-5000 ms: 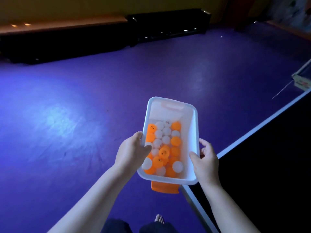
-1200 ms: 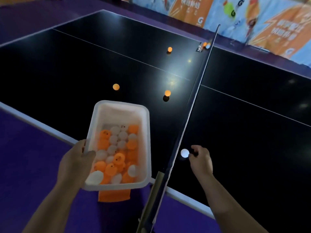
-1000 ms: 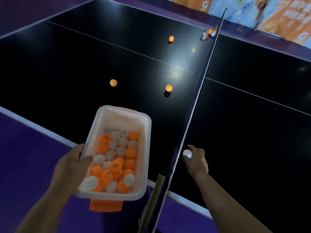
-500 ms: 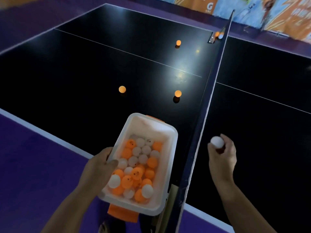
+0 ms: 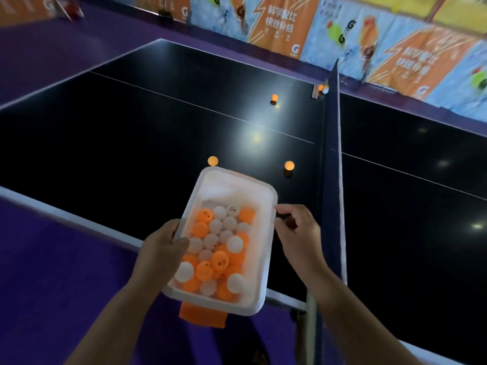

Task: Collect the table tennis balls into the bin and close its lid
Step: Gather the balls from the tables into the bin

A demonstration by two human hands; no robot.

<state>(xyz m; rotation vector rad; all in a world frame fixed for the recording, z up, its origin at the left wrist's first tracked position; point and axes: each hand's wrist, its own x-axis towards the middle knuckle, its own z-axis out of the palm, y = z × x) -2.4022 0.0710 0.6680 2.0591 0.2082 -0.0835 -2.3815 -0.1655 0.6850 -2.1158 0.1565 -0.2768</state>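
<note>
Left hand (image 5: 160,248) clamps the white bin (image 5: 266,248) by its left rim, thumb inside. Right hand (image 5: 297,230) hovers at the right rim, fingers loosely curled, holding nothing visible. Orange and white balls (image 5: 218,248) fill the bin; three orange strays on the table (image 5: 131,143). Banners (image 5: 282,22) show a "G" logo.

dim hall | ceiling-light glare on black table (image 5: 158,122) | edges bowed — banners (image 5: 369,35) motion-blurred
</note>
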